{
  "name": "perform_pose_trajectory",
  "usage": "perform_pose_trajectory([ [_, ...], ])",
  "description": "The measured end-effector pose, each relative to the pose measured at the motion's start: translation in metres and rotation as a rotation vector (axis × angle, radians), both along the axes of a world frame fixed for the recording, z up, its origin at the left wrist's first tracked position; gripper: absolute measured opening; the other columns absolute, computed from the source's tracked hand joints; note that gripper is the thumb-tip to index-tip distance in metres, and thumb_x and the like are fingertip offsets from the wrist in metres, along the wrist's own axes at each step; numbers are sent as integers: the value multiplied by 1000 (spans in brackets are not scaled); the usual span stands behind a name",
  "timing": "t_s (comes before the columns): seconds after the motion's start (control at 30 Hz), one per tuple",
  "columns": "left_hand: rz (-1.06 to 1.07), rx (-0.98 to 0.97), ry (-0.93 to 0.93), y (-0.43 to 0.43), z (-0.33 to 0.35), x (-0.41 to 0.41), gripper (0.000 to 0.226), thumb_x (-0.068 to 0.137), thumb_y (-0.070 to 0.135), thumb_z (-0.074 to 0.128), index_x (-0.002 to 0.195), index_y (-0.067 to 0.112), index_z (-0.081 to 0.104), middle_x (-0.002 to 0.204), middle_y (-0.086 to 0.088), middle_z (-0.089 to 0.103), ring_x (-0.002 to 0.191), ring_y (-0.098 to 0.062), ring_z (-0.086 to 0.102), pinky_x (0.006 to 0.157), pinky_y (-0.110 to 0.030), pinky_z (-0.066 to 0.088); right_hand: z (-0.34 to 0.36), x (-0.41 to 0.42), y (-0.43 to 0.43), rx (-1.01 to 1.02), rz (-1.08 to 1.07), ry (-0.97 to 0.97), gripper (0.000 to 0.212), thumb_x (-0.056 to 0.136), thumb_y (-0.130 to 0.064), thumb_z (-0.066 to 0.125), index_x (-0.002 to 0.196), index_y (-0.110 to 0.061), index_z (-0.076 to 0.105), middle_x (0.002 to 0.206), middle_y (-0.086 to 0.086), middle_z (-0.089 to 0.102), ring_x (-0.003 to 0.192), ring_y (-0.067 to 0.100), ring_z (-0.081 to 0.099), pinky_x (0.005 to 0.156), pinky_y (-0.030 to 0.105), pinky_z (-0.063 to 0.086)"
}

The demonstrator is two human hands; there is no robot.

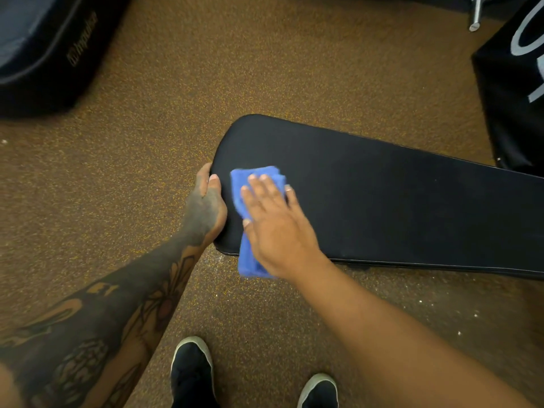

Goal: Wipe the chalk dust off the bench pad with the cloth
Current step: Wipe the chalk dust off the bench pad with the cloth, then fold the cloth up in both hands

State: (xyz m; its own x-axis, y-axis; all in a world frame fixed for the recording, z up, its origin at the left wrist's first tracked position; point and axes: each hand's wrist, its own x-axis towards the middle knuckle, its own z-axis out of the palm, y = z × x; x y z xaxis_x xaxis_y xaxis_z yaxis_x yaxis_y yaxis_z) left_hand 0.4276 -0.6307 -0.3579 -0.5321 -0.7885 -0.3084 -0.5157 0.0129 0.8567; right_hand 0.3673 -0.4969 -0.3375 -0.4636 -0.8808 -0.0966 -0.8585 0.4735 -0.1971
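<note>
Head view, one entry: bench pad [382, 201], black, long, running from centre frame to the right edge above the brown speckled floor [176, 113]. Blue cloth [250, 260], folded, lies on the pad's near-left end, its lower part hanging over the near edge. My right hand [279, 228] lies flat on the cloth, fingers [259, 187] spread and pressing, not clenched. My left hand [206, 207] grips the pad's rounded left end, thumb on top, steadying it. Chalk dust: faint grey haze at most; hard to tell on the black. Method, as I judge it: keep the palm flat, sweep in long overlapping passes toward the right end, and refold the cloth when it loads up. Pale specks show on the floor at lower right.
</note>
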Motion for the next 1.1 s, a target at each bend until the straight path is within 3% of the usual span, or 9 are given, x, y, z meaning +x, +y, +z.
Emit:
perform_pose_trajectory([
  [0.07,3,17,-2,1,2,2,48,106,34,27,151,18,35,147,-10,48,134,-27,46,116,-40,31,4,-5,-7,28,-161,-15,60,98,-41,25,150,-12,13,160,8,4,147,22,-4,118,49,3],
  [0.17,12,-84,-66,11,10,4,49,105,31,31,150,12,35,149,-14,46,136,-29,42,114,-38,30,15,-3,-19,1,-180,-33,64,96,-46,18,149,-11,18,159,11,9,146,26,0,116,54,0],
  [0.3,-37,-410,-237,37,33,10,52,94,43,47,136,13,45,133,-11,48,122,-30,43,103,-50,34,31,-39,-32,-52,-208,56,51,96,-27,40,143,-14,27,148,6,34,140,29,20,113,61,8],
  [0.43,-189,-613,-461,64,48,16,47,92,57,49,118,19,53,116,-5,50,109,-27,43,91,-48,34,41,-55,-45,84,-91,16,64,87,-26,63,140,-15,30,126,5,51,127,29,33,113,61,5],
  [0.57,-253,-601,-586,75,52,13,46,94,61,45,111,20,57,109,-2,49,107,-26,43,87,-44,33,50,-67,-44,63,-101,-62,28,92,-26,56,116,-14,50,109,6,53,117,30,38,112,56,17],
  [0.67,-232,-584,-560,76,56,10,38,95,57,49,105,21,56,100,2,41,105,-24,42,82,-39,26,61,-74,-34,-58,-94,-220,21,91,-32,57,103,-15,51,96,2,51,100,26,44,91,44,38],
  [0.77,-190,-562,-526,78,60,9,26,97,48,51,97,22,53,97,3,49,103,-23,44,85,-41,29,73,-80,-21,-103,-118,-348,21,93,-36,54,93,-21,40,77,-4,46,76,23,49,63,36,36],
  [0.97,-148,-426,-261,83,66,15,23,94,25,61,93,28,38,80,11,41,81,-15,42,88,-37,23,92,-99,-2,-294,-211,-534,24,91,-31,59,101,-25,38,77,2,53,65,17,50,60,33,43],
  [1.1,-194,-283,23,69,77,18,25,97,10,54,84,25,40,68,8,44,57,-5,41,60,-27,34,111,-113,9,-387,-197,-804,17,92,-10,53,95,-22,42,66,-6,46,55,10,37,51,26,34],
])
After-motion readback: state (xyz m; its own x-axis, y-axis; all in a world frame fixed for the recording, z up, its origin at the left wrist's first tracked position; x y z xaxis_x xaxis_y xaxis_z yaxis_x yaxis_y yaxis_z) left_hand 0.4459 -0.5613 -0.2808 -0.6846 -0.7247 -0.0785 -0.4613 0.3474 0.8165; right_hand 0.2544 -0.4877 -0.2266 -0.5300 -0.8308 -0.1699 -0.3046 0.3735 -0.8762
